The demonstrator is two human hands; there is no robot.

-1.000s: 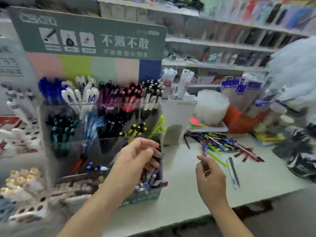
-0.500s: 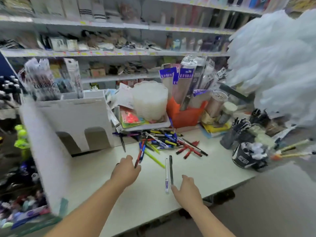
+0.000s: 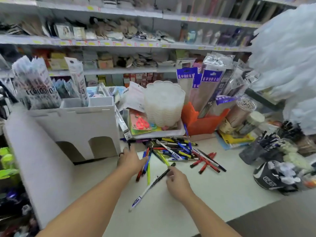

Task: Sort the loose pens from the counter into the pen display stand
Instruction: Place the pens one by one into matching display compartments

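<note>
No legible text: package (image 3: 36, 86) lettering, price tags (image 3: 90, 8) and pen (image 3: 145, 190) print all blurred.

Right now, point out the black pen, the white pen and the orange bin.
black pen (image 3: 164, 173), head view, middle of its barrel
white pen (image 3: 143, 194), head view, middle of its barrel
orange bin (image 3: 205, 124), head view, front wall

Pale counter (image 3: 213, 194), smooth surface. Loose pens (image 3: 176, 151) heaped just above centre, spreading toward 3 o'clock as red pens (image 3: 204, 162). One black pen (image 3: 164, 173) and one white pen (image 3: 145, 192) lie end to end at centre, slanting toward 7 o'clock. White cardboard box (image 3: 75, 127) stands at 10 o'clock. Orange holder (image 3: 203, 122) stands at 1 o'clock, beside a tray (image 3: 159, 133) at 12 o'clock. Dark pen cups (image 3: 261, 149) at 3 o'clock.
</note>
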